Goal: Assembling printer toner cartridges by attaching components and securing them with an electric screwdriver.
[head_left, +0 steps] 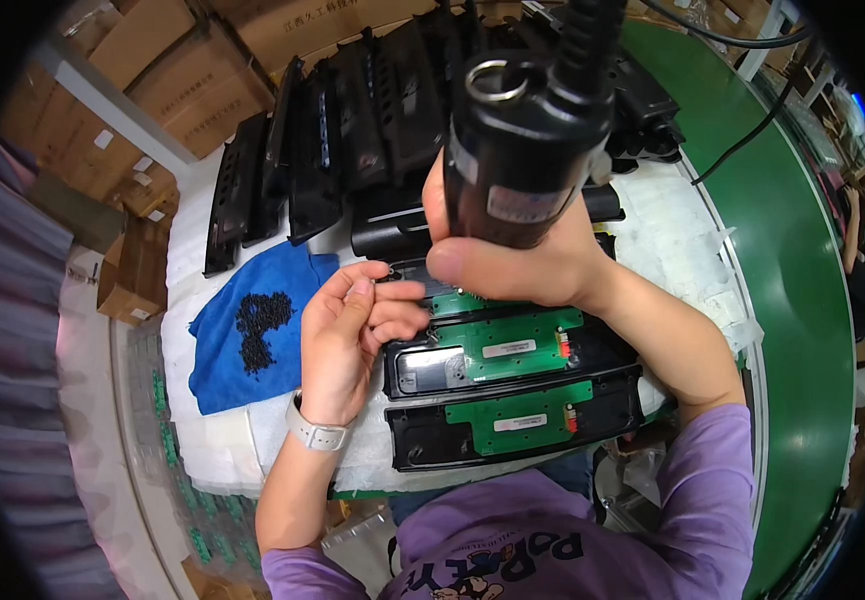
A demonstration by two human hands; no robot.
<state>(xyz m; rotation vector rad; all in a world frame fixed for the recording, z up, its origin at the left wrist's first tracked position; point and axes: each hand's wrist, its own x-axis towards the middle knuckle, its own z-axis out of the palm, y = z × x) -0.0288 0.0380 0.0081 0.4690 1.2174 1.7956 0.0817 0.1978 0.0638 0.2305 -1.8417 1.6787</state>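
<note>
My right hand (543, 262) is wrapped round a black electric screwdriver (518, 130) with a metal ring and a thick cable at its top. Its tip is hidden behind the hand. My left hand (348, 315), with a pale watch at the wrist, is beside the left end of a black housing that carries a green circuit board. Thumb and index finger are pinched together; what they hold is too small to make out. Nearer to me lie two similar black housings, the middle one (418, 372) and the front one (421, 440), each with a green board (465, 422).
At the left, a blue cloth (218, 365) bears a heap of small black screws (265, 322). Several black housings (353, 120) stand crowded along the back. White foam sheeting (188, 430) covers the worktop, a green surface (803, 400) runs down the right, and cartons (193, 90) are stacked behind.
</note>
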